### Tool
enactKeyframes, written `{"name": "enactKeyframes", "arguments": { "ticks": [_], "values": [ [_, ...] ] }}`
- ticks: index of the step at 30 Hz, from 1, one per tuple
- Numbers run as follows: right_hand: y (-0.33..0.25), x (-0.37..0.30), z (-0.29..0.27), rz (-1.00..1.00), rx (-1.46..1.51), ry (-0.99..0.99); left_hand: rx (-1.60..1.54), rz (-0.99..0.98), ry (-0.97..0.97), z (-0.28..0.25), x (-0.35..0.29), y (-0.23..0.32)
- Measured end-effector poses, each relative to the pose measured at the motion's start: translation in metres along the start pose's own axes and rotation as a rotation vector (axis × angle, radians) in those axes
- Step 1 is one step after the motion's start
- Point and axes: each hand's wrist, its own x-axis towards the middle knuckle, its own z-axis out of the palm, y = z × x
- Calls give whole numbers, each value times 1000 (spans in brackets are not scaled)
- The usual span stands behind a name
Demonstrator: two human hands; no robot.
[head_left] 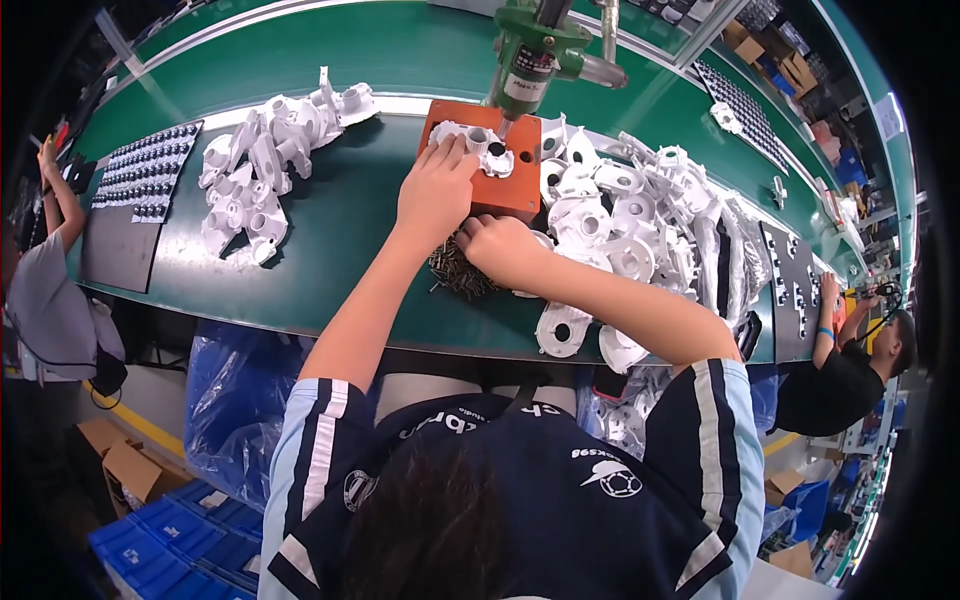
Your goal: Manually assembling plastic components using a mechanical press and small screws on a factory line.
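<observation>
My left hand [437, 188] rests on a white plastic part [481, 148] seated in an orange fixture block [516, 192], fingers pressing it down. A green hanging screwdriver [533, 55] points its tip at the part from above. My right hand [498, 246] is closed over a pile of small dark screws [455, 272] on the green table [350, 215], just in front of the fixture. What it pinches is hidden under the fingers.
A heap of white plastic parts [265, 165] lies at the left, a larger heap [640, 215] at the right. Black trays [150, 170] of small pieces sit at the far left and right [795, 290]. Other people work at both table ends. Blue bins [175, 535] stand below.
</observation>
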Motion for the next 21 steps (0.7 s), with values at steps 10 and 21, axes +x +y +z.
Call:
{"name": "enactKeyframes", "arguments": {
  "ticks": [10,21],
  "values": [
    [1,9,0,57,74,-208,-2,6,22,-2,1,1],
    [23,2,-41,284,647,-103,-4,-14,47,0,2,2]
  ]
}}
